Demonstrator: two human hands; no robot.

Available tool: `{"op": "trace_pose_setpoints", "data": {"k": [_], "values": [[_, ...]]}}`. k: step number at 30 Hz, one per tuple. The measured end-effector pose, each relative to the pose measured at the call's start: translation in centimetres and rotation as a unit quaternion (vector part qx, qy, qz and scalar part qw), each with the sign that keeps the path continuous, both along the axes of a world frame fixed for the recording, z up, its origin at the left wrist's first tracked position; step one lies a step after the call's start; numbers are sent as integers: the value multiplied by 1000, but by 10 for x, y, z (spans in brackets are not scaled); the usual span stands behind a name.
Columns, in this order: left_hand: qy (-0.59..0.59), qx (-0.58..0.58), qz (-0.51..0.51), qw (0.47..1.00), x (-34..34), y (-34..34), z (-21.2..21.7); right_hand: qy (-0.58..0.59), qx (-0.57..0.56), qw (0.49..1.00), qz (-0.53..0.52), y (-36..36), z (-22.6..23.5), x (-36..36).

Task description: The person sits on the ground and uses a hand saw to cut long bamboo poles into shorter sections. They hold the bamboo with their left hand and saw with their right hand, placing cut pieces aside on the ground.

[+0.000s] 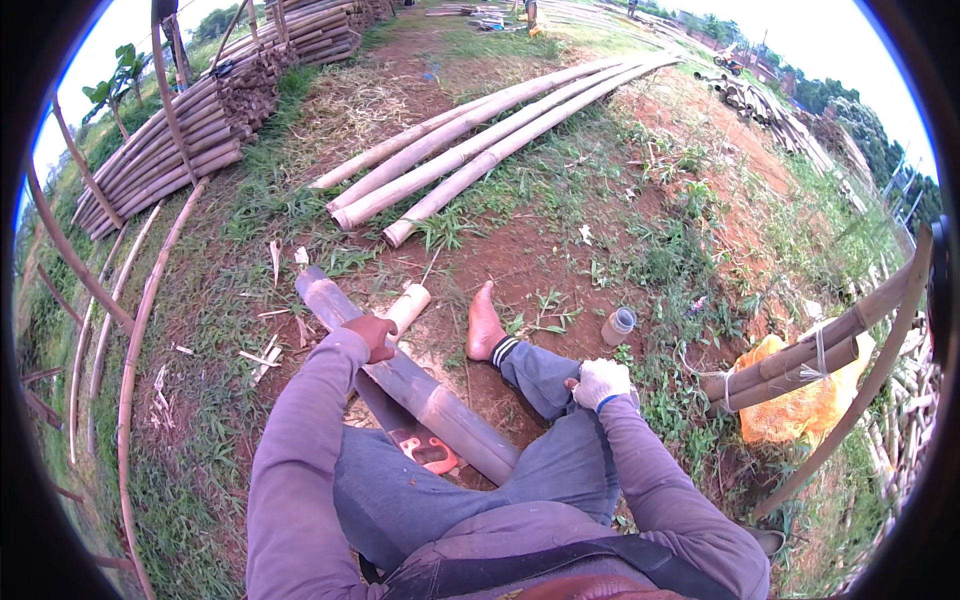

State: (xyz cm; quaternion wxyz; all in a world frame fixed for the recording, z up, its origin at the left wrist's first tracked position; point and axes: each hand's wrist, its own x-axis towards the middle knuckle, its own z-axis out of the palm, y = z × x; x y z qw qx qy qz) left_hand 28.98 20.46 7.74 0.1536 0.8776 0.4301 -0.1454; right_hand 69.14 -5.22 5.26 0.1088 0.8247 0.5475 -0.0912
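Observation:
My bare left hand [372, 337] curls over a thick, dark bamboo pole [440, 405] that slants across the ground toward my lap. A short pale bamboo piece [408, 308] lies just beyond the fingers. Beside the pole, near my left leg, rests a handsaw [433, 455] with an orange handle; part of its blade is hidden. My right hand [603, 382], in a white glove, is closed at my right knee. What it holds, if anything, is hidden.
Several long bamboo poles [480, 150] lie ahead. A small jar [618, 325] stands right of my bare foot [485, 325]. At right, tied poles [800, 370] cross an orange mesh sack [775, 420]. Stacked bamboo [165, 150] and upright sticks [75, 250] stand left.

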Motion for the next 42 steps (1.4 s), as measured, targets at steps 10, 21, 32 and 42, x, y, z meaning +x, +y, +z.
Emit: {"op": "trace_pose_setpoints", "data": {"k": [10, 21, 32, 42], "values": [[-2, 7, 1, 1000, -5, 1, -7, -6, -5, 1000, -2, 5, 5, -1], [-53, 15, 4, 998, 4, 0, 2, 213, 124, 910, 332, 10, -46, -120], [-404, 96, 90, 905, -40, -16, 69, 219, -150, 814, 517, 25, -113, -265], [-578, -27, 308, 755, -161, -56, -53, 321, -153, 843, 404, 25, -145, -269]]}}
